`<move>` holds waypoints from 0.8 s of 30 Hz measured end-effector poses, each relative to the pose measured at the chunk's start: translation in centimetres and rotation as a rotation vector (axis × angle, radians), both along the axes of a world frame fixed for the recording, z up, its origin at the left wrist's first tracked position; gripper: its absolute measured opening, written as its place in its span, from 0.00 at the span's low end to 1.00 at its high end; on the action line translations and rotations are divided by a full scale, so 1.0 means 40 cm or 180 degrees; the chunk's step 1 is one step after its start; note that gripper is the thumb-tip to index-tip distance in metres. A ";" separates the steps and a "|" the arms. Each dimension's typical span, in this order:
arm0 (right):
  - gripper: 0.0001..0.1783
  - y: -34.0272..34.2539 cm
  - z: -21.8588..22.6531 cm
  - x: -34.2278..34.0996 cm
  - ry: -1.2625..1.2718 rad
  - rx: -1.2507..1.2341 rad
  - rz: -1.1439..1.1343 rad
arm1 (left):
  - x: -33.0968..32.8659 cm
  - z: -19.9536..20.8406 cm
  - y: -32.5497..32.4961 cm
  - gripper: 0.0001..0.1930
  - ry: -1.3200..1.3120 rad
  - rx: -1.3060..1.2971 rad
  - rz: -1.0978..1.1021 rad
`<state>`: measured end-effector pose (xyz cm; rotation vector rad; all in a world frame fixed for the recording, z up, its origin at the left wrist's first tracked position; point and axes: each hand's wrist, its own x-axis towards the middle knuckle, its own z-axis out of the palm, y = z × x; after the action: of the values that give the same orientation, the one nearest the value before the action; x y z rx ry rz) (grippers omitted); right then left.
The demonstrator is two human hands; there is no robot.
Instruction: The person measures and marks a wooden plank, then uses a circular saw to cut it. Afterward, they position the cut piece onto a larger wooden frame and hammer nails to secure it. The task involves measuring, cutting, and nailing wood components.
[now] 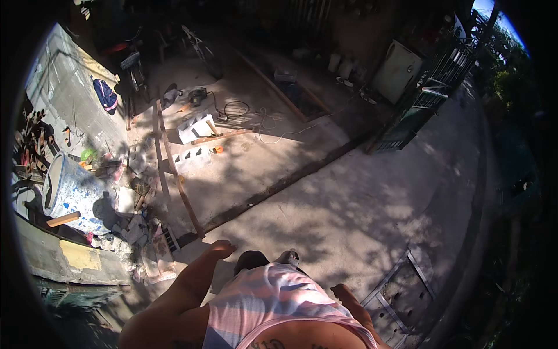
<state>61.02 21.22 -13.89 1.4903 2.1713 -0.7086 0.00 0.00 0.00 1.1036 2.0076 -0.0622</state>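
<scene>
So I'm using the long wooden plank (179,174) on the concrete as the reference for everything here. My left hand (224,249) is out just beside its near end, arm bent, and that end is the closest thing to it. Can't tell if those fingers are open or curled, they're too foreshortened. My right hand (342,291) hangs low, well to the right of the plank, and its nearest neighbour is a metal frame (385,279) lying on the ground, further right of the plank again. Fingers on that side are too dark to call either way.

Just right of the plank sit 2 hollow concrete blocks (192,157), with a thin wood strip (224,136) by the farther one. Up near the plank's far end there's a dark power tool (197,96) and a coiled cable (237,109). Left of the plank is a white, blue-splotched drum (81,192) tipped over, with rubble (136,230) between it and the plank. A bicycle (202,51) stands in shadow past the far end, and a barred gate (430,96) is well off to the plank's right.
</scene>
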 end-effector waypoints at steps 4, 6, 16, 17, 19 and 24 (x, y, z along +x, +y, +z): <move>0.27 0.758 0.365 -0.401 0.1150 0.0741 -0.1320 | -0.036 0.135 0.302 0.40 -0.0296 -0.0382 0.0402; 0.20 1.020 0.526 -0.554 0.2814 0.0232 -0.1928 | -0.052 0.159 0.423 0.42 -0.0612 -0.0300 0.0882; 0.31 1.351 0.447 -1.122 0.0334 -0.0957 -0.0317 | -0.396 0.093 1.035 0.37 -0.0159 -0.0388 0.0710; 0.37 1.354 0.432 -1.149 -0.0246 -0.1201 0.0267 | -0.423 0.131 1.114 0.36 -0.0176 -0.0403 0.0660; 0.38 1.389 0.325 -1.152 -0.0029 -0.0251 0.1007 | -0.466 0.112 1.216 0.31 -0.0388 -0.0466 0.0256; 0.32 1.682 0.331 -1.455 -0.0023 -0.1329 0.1790 | -0.581 -0.225 1.308 0.20 -0.0971 -0.0176 0.0225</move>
<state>2.81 88.51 -0.65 0.6310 2.1148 -0.8694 -23.24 52.32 -8.99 0.9443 1.7585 0.0827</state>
